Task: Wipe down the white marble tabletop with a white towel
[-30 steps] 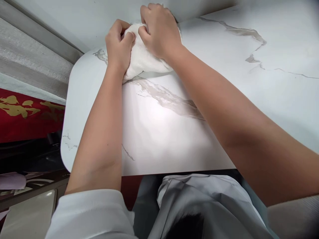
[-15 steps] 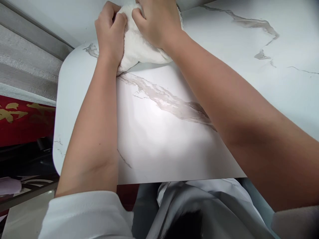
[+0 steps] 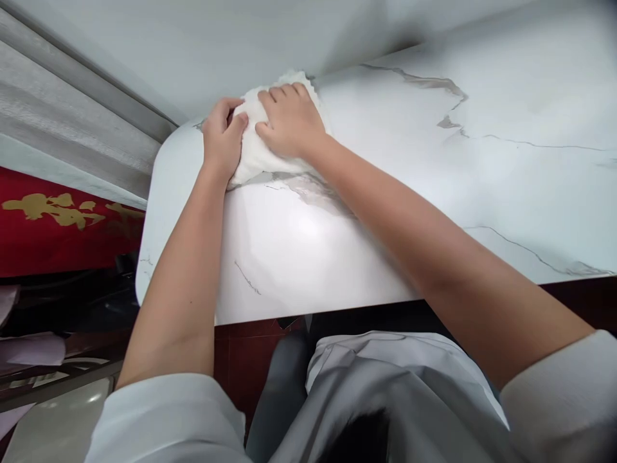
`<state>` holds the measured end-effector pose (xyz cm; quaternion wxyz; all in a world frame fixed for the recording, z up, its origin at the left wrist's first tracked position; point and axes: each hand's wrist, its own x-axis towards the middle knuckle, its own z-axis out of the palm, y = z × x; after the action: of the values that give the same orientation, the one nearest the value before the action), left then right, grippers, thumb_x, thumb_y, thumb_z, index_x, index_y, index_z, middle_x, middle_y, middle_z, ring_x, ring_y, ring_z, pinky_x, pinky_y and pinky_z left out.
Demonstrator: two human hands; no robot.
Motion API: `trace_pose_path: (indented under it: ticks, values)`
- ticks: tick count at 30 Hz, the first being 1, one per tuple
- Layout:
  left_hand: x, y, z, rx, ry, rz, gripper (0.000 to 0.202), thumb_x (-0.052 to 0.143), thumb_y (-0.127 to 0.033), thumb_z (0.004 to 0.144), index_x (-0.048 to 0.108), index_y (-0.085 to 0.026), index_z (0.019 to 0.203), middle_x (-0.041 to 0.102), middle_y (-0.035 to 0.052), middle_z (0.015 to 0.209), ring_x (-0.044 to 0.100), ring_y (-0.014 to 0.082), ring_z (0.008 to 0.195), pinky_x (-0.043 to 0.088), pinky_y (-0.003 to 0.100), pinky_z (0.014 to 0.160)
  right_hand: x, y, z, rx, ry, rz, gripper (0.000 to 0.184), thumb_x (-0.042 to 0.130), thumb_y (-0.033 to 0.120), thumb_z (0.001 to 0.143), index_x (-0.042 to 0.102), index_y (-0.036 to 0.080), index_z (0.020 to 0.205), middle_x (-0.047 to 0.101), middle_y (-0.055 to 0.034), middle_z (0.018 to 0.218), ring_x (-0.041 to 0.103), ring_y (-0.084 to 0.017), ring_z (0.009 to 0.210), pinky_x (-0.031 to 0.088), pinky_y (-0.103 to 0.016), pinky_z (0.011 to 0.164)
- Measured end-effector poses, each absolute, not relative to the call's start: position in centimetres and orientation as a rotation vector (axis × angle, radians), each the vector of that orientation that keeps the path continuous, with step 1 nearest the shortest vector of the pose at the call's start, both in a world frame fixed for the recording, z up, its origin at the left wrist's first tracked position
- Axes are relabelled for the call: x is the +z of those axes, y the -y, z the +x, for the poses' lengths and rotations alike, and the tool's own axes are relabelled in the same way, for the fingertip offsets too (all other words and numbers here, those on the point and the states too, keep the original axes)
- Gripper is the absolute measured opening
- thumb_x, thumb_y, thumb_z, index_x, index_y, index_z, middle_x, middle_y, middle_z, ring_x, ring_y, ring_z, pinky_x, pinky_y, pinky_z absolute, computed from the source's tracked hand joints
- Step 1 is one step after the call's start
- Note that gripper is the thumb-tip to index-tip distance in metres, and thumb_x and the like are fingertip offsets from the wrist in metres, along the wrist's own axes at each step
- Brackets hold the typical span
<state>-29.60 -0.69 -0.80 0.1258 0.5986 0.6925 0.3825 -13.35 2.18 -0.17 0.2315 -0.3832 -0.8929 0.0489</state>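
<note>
A bunched white cloth (image 3: 255, 157) lies at the far left corner of a white marble-patterned table (image 3: 434, 173). My left hand (image 3: 222, 140) grips the cloth's left side with curled fingers. My right hand (image 3: 288, 120) presses on top of the cloth, fingers bent over it. Both forearms reach out across the tabletop, and most of the cloth is hidden beneath the hands.
The table's rounded left corner (image 3: 149, 257) and near edge are in view. To the left hang a grey curtain (image 3: 53, 128) and a red panel with gold pattern (image 3: 53, 225). Dark clutter and papers (image 3: 33, 350) lie low on the left. My lap in grey cloth (image 3: 385, 392) is below.
The view has tilted, so the hands and cloth sit lower in the picture. Both hands keep hold of the cloth at the same table corner; the right hand's fingers now lie flatter over it.
</note>
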Motion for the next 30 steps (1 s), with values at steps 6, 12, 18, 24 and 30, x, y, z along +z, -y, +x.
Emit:
trace_pose_path:
  ticks: [6, 12, 18, 24, 30]
  values:
    - [-1.1, 6.3, -32.2, 1.180, -1.941, 1.785, 0.020, 0.058, -0.021, 0.093, 0.063, -0.017, 0.113, 0.064, -0.0066, 0.104, 0.055, 0.0088, 0.097, 0.042, 0.029, 0.096, -1.1, 2.6, -16.2, 0.164, 2.448, -1.061, 0.070, 0.021, 0.040, 0.083, 0.051, 0.006, 0.136, 0.058, -0.0138, 0.130, 0.048, -0.026, 0.127, 0.025, -0.049, 0.110]
    - [-0.7, 12.2, -33.7, 1.195, -1.931, 1.811, 0.039, 0.062, -0.048, 0.089, 0.066, -0.016, 0.111, 0.068, -0.0025, 0.109, 0.059, 0.0160, 0.104, 0.045, 0.033, 0.100, -0.3, 8.6, -17.0, 0.171, 2.500, -0.997, 0.054, 0.033, 0.030, 0.095, 0.049, 0.003, 0.139, 0.054, -0.0180, 0.134, 0.046, -0.029, 0.128, 0.025, -0.049, 0.114]
    - [-0.1, 18.6, -33.6, 1.194, -2.012, 1.766, 0.039, 0.056, -0.025, 0.084, 0.068, -0.010, 0.118, 0.069, 0.0080, 0.124, 0.060, 0.0232, 0.118, 0.043, 0.035, 0.107, 0.4, 14.2, -17.2, 0.260, 2.568, -0.940, 0.053, 0.037, 0.030, 0.099, 0.046, 0.000, 0.141, 0.047, -0.0228, 0.141, 0.040, -0.034, 0.134, 0.020, -0.055, 0.117]
    - [0.6, 25.2, -33.8, 1.043, -2.205, 1.768, 0.040, 0.054, -0.027, 0.086, 0.068, -0.015, 0.122, 0.067, 0.0100, 0.127, 0.059, 0.0288, 0.118, 0.043, 0.043, 0.106, 0.6, 19.3, -17.4, 0.302, 2.610, -0.810, 0.054, 0.039, 0.032, 0.100, 0.044, -0.003, 0.141, 0.045, -0.0270, 0.142, 0.039, -0.038, 0.135, 0.020, -0.060, 0.115]
    - [0.0, 29.5, -35.6, 1.159, -2.163, 1.733, 0.034, 0.055, -0.027, 0.088, 0.069, -0.027, 0.119, 0.066, 0.0028, 0.129, 0.056, 0.0279, 0.124, 0.039, 0.042, 0.112, 0.9, 22.8, -18.4, 0.318, 2.633, -0.679, 0.053, 0.040, 0.036, 0.102, 0.045, -0.001, 0.140, 0.045, -0.0263, 0.142, 0.041, -0.036, 0.133, 0.023, -0.054, 0.115]
